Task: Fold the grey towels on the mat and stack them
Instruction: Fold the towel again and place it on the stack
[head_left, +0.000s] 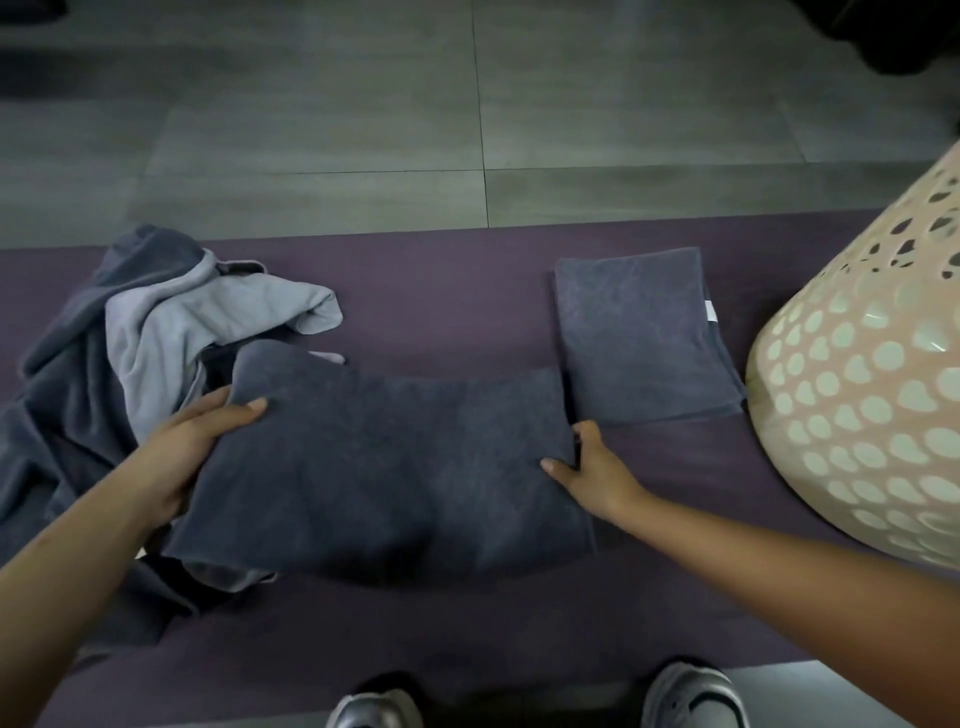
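Tiled floor (322, 119), grey, fills the far half of the view. Purple mat (441, 306) runs side to side across it, carrying everything below.

Perforated laundry basket (872, 364), beige, stands on the mat's right end, its wall full of round holes.

Heap of unfolded towels (93, 364) on the mat's left end: dark grey cloth crumpled, with a light grey towel (171, 322) bunched on top toward the middle.

Dark grey towel (384, 467) lies in front of the person, centre of the mat, already doubled into a long band. Its left end lifts over the edge of the heap; its right end lies flat, just beside the folded towel.

Folded towel (639, 332), dark grey, a neat rectangle, flat on the mat between the centre towel and the basket. Small white tag (709, 312) shows at its right edge.

Left hand (192, 447): grip closed on the left end of the centre towel, thumb on top of the cloth, fingers under it.

Right hand (592, 467): grip pinching the towel's right edge near the far corner, thumb on top, fingers curled at the edge.

Two grey shoes (691, 696) at the near edge of the view, toes at the mat's near border.
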